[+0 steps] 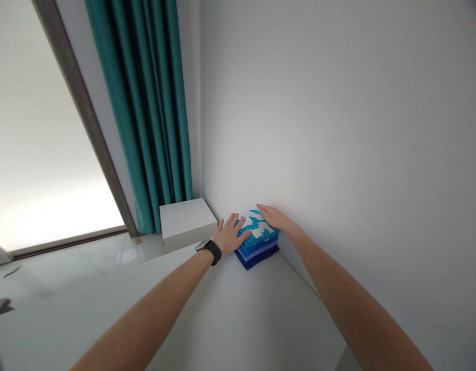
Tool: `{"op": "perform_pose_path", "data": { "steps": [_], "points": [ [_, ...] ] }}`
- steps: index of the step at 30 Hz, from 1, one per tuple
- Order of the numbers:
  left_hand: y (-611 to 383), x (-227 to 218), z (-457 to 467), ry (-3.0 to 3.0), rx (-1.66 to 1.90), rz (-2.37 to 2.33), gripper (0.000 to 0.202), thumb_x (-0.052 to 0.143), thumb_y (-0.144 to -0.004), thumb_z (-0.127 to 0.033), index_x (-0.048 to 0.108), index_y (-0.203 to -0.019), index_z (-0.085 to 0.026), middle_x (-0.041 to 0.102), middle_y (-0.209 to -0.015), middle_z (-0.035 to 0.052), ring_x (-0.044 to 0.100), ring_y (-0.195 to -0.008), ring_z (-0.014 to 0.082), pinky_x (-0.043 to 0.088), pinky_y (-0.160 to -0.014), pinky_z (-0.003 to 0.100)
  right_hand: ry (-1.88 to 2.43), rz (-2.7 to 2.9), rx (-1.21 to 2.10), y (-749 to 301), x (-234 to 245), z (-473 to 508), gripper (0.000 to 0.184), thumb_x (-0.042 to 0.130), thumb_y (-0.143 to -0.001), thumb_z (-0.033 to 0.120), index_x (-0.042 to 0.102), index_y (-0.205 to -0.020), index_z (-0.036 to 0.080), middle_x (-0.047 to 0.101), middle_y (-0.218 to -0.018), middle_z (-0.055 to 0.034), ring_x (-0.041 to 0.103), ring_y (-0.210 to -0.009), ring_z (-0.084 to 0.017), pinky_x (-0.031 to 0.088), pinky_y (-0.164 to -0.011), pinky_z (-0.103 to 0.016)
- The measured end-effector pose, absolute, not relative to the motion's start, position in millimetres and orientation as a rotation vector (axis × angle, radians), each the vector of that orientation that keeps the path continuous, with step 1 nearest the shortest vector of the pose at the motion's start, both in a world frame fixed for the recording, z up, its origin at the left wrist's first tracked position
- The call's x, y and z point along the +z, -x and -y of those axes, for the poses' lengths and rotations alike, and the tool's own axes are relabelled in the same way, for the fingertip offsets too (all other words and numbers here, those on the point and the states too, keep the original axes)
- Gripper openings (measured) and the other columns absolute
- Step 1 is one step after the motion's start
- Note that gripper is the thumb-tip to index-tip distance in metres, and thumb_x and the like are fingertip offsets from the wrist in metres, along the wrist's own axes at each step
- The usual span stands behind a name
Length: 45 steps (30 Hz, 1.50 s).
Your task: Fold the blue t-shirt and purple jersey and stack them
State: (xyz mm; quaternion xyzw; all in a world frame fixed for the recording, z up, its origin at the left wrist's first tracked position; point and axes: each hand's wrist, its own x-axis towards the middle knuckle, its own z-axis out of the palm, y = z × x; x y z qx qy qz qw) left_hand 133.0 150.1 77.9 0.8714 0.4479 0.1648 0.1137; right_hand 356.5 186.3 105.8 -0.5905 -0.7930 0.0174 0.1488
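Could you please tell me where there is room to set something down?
Floor lies free between your forearms, before the folded blue cloths. The corner is crowded: left hand, right hand, cloths, and a white box.

You're in what looks like a room in a home, not a shop or a workshop. A long teal curtain [145, 113] hangs beside a bright, frosted-looking window [40, 154], and plain white walls [299, 118] meet a glossy tiled floor [67, 263]. Your folded clothes [257, 242] and a white box [187, 221] sit in the corner, adding to that domestic feel.
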Motion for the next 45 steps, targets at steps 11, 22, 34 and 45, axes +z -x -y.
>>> {"op": "perform_pose_path", "data": {
  "steps": [11, 22, 34, 45],
  "points": [
    [-137, 78, -138, -2.569, 0.455, -1.420, 0.075, 0.029, -0.093, -0.064, 0.029, -0.149, -0.014, 0.021, -0.158, 0.0160, 0.014, -0.147, 0.0271, 0.016, -0.116, 0.053, 1.636, 2.467, -0.029, -319, 74, -185, 0.051, 0.027, -0.098, 0.028, 0.044, -0.141, 0.007, 0.040, -0.149, -0.0173, 0.033, -0.141, -0.024, 0.028, -0.114, -0.046],
    [-136, 77, -132, -2.532, 0.362, -1.443, 0.084, 0.026, -0.090, -0.071, 0.018, -0.153, -0.016, 0.011, -0.160, 0.0128, 0.007, -0.148, 0.0267, 0.016, -0.116, 0.051, 1.705, 2.494, -0.047, -322, 69, -179, 0.061, 0.021, -0.099, 0.045, 0.033, -0.148, 0.011, 0.031, -0.154, -0.0140, 0.025, -0.144, -0.023, 0.022, -0.116, -0.043],
    [-133, 72, -130, -2.574, 0.471, -1.416, 0.075, 0.025, -0.094, -0.062, 0.023, -0.151, -0.014, 0.017, -0.160, 0.0116, 0.012, -0.148, 0.0243, 0.014, -0.117, 0.050, 1.732, 2.511, 0.020, -322, 73, -179, 0.069, 0.017, -0.098, 0.055, 0.030, -0.149, 0.011, 0.027, -0.156, -0.0133, 0.021, -0.145, -0.023, 0.018, -0.117, -0.043],
    [-114, 80, -110, -2.583, 0.532, -1.437, 0.064, 0.029, -0.097, -0.056, 0.031, -0.148, -0.017, 0.025, -0.158, 0.0119, 0.018, -0.146, 0.0248, 0.020, -0.116, 0.048, 1.734, 2.462, 0.057, -320, 97, -151, 0.066, 0.020, -0.098, 0.055, 0.030, -0.150, 0.016, 0.027, -0.157, -0.0090, 0.020, -0.145, -0.020, 0.015, -0.118, -0.040]
  ]
}}
